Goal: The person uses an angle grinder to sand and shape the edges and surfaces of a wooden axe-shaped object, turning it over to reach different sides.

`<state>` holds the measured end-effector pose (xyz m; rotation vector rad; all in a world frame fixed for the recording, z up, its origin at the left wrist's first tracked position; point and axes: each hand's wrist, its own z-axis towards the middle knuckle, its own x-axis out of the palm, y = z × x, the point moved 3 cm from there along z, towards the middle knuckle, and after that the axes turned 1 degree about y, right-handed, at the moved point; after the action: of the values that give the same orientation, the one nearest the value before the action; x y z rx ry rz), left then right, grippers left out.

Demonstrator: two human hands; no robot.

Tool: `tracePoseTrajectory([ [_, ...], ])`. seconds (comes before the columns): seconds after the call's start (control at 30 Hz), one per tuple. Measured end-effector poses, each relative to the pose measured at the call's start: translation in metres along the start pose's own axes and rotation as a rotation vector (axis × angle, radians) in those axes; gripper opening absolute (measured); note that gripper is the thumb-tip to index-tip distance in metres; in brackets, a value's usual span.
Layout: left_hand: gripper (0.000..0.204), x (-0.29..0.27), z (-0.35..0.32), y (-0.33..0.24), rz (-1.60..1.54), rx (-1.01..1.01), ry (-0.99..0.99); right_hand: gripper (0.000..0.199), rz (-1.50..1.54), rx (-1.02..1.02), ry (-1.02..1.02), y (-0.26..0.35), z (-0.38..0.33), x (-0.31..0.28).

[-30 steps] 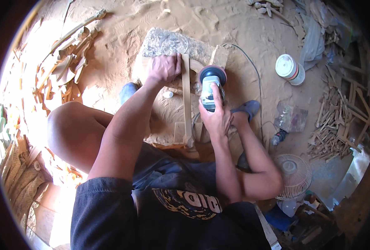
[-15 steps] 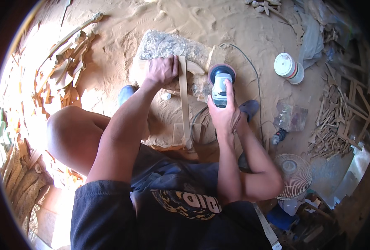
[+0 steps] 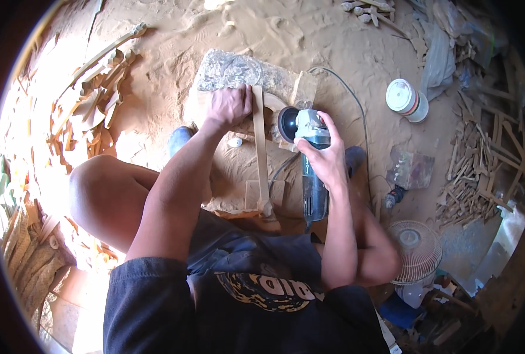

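My left hand (image 3: 230, 107) is closed on a pale wooden piece (image 3: 261, 147), a long straight bar with a curved arm (image 3: 273, 101) at its far end. That end lies against a grey, worn block (image 3: 230, 68), while the bar runs back toward my lap. Wrapped round the head of an angle grinder (image 3: 314, 192) is my right hand (image 3: 330, 158). The grinder's round sanding disc (image 3: 287, 124) is tipped on edge beside the curved arm; whether they touch, I cannot tell. Its body points down toward my lap.
A cable (image 3: 360, 106) loops over the dusty ground on the right. Beyond it stand a white-lidded tub (image 3: 402, 96), a stained box (image 3: 411, 169) and a round fan (image 3: 415, 251). Wooden parts (image 3: 100, 97) are heaped at the left, more sticks (image 3: 472, 159) at the right.
My right hand has turned the grinder, swinging its disc left and toward me, close to the curved arm; its body now shows. My left hand keeps its grip on the wooden piece.
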<state>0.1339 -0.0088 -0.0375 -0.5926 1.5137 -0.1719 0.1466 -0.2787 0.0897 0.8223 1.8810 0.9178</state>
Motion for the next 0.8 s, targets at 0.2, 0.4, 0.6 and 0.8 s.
tracePoseTrajectory([
  [0.2,0.037,0.005,-0.003,0.003,-0.024,0.063,-0.108,0.084,-0.024,-0.006,-0.015,0.001,-0.026,-0.013],
  [0.4,0.026,0.006,-0.007,0.005,-0.001,0.191,-0.154,0.082,0.089,-0.030,-0.109,0.053,-0.076,-0.081],
  [0.6,0.054,-0.014,-0.021,-0.038,0.136,-0.041,0.150,0.080,0.203,-0.241,-0.420,0.084,-0.126,-0.157],
  [0.8,0.080,0.034,-0.137,-0.107,-0.145,-0.362,-0.197,0.084,0.459,-0.118,-0.581,0.065,-0.155,-0.182],
])
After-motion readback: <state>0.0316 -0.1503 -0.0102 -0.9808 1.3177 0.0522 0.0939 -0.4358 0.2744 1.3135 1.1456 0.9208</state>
